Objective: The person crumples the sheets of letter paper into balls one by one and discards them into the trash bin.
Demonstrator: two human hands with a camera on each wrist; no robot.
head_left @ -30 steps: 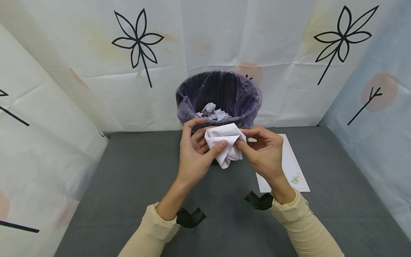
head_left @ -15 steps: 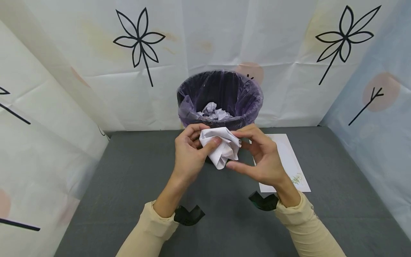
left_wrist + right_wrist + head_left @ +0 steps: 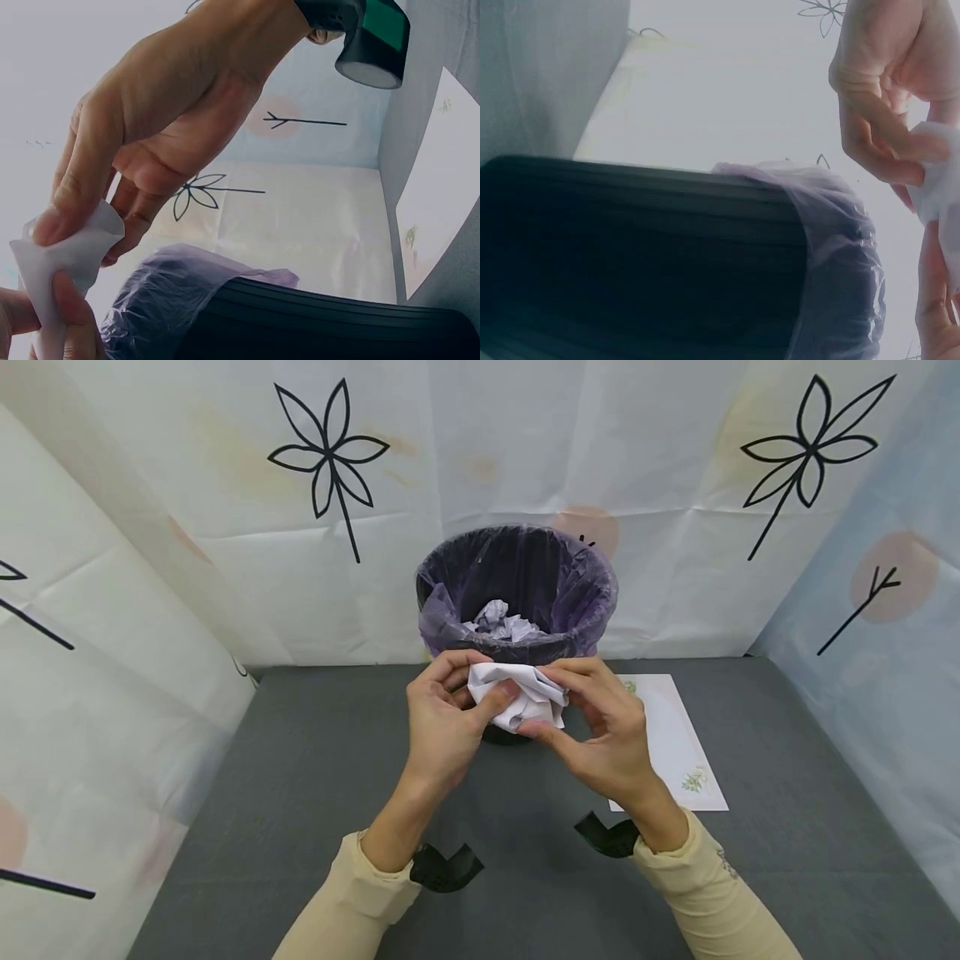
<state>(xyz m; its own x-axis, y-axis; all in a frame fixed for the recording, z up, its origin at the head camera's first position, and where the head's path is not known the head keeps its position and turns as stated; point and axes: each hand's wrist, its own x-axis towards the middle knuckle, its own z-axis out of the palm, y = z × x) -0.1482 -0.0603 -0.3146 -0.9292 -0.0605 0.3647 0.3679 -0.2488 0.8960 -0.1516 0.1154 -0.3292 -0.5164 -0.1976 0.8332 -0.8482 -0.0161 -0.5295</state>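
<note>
Tabletop, head view: flat white sheet [image 3: 671, 735] with two green sprigs lies on the dark cloth [image 3: 322, 760] to the right of the right hand [image 3: 607, 727], which covers part of its edge; pale backdrop [image 3: 480, 443] rises past the left hand [image 3: 446, 718] and the right.
Bin, head view: black bin [image 3: 525, 652] in a purple liner [image 3: 588, 606] stands just beyond the hands — they hide much of its lower front — with white paper wads [image 3: 510, 625] inside, too tangled to count.
Held paper, head view: rumpled paper [image 3: 542, 687] sits between the hands, in front of the bin; the left grips it, thumb across the near face, while the right pinches its other side with thumb and fingers.
Count, head view: one bin, one flat sheet, one held paper, two black wrist devices [image 3: 448, 868].
Ribbed wall, left wrist view: one bin beside the hands, liner folded over its rim, contents hidden; both hands grasp the single paper, and one device and one sheet show.
Liner, right wrist view: bin again beside the hands, its inside out of sight; fingers of both hands pinch the one paper, partly cut off by the picture's edge.
</note>
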